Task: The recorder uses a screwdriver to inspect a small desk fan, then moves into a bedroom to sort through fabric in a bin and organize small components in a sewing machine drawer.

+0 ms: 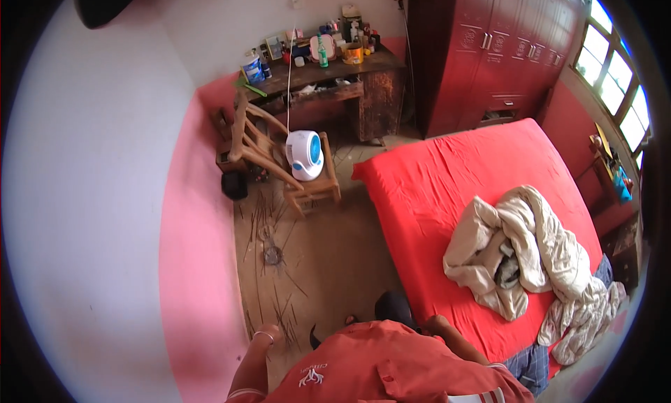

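My left hand (271, 331) hangs low beside my body, a band round its wrist, above the floor near the pink lower wall. Its fingers are too foreshortened to read. My right hand (437, 324) is at the near left edge of the bed, close to the red sheet (426, 214); its fingers cannot be made out, nor whether it touches the sheet. A rumpled cream blanket (559, 260) lies heaped on the right part of the bed, with a small dark cloth (507, 270) in its folds. Checked blue-grey fabric (529, 368) shows at the bed's near end.
Thin sticks (279, 298) are strewn over the brown floor (342, 256). Ahead, a white and blue fan (305, 155) sits on a wooden chair (318, 188). Behind it stands a dark desk (381, 96) crowded with bottles and jars. A tall red wardrobe (475, 61) stands beyond the bed.
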A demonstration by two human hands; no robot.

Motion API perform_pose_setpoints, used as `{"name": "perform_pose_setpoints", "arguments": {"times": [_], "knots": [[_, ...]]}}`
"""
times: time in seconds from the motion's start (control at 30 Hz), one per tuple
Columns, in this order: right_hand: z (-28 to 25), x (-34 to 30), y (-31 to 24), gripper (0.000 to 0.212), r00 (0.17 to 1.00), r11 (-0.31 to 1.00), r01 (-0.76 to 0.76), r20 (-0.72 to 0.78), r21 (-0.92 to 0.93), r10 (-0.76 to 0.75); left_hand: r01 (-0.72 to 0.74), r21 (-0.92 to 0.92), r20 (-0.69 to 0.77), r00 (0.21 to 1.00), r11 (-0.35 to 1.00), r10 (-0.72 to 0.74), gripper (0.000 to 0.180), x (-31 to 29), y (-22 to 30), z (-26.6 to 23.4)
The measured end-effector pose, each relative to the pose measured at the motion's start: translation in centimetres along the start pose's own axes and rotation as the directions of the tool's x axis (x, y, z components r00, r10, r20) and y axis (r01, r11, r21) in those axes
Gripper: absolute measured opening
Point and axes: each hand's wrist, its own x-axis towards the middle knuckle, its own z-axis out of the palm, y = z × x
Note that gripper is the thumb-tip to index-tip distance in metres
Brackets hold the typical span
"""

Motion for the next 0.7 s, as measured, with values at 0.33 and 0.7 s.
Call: {"name": "perform_pose_setpoints", "arguments": {"times": [0.33, 0.7], "knots": [[-26.8, 21.1, 10.0, 0.032, 0.994, 0.999, 0.005, -0.107, 0.051, 0.001, 0.314, -0.325, -0.17, 0.909, 0.892, -0.382, 0.048, 9.0, 1.1, -10.3], [-60.5, 33.6, 6.4, 0.025, 0.881, 0.957, 0.264, -0.434, 0.119, -0.189, 0.29, -0.324, -0.034, 0.948, 0.9, -0.318, 0.053, 20.6, 1.3, -14.7]]}}
